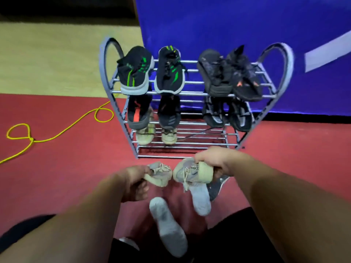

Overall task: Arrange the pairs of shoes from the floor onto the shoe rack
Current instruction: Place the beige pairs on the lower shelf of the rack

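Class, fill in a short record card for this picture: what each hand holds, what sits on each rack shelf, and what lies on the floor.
left hand: grips one beige shoe
right hand: grips the other beige shoe
shoe rack top shelf: green-striped pair, dark pair
middle shelf: two dark pairs
bottom shelf: tan pair at left, rest bare
floor: yellow cord

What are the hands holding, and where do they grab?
Each hand holds one beige shoe: the left hand grips the left shoe at its heel end, the right hand the right shoe by its heel.
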`<action>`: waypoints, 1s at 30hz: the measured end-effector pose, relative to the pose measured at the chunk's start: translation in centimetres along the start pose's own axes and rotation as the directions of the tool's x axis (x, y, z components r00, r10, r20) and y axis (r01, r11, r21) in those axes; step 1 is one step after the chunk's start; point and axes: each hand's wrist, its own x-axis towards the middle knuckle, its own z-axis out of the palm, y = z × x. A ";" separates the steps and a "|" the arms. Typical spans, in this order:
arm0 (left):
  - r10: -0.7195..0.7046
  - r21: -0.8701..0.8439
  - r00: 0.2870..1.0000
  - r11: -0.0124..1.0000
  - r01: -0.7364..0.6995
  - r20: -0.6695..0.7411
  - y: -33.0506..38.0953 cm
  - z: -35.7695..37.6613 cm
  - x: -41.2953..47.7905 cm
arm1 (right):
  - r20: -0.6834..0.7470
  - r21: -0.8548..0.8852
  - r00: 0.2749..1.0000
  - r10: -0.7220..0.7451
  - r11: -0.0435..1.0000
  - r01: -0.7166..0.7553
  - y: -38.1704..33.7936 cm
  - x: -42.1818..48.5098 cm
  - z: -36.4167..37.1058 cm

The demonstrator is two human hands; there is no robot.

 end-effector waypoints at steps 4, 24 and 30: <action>0.044 0.167 0.999 0.985 -0.042 -0.011 3.8 4.2 -3.7 | -0.141 0.107 0.988 -0.055 0.992 0.070 2.8 -4.4 -5.5; 0.184 -0.068 0.963 0.982 -0.174 0.198 3.3 14.7 -5.4 | -0.396 0.632 0.905 0.159 0.762 0.142 10.7 -10.1 -10.4; 0.185 -0.102 0.955 0.981 -0.166 0.231 4.7 15.6 -2.8 | -0.399 0.623 0.906 0.142 0.767 0.154 9.6 -6.4 -10.2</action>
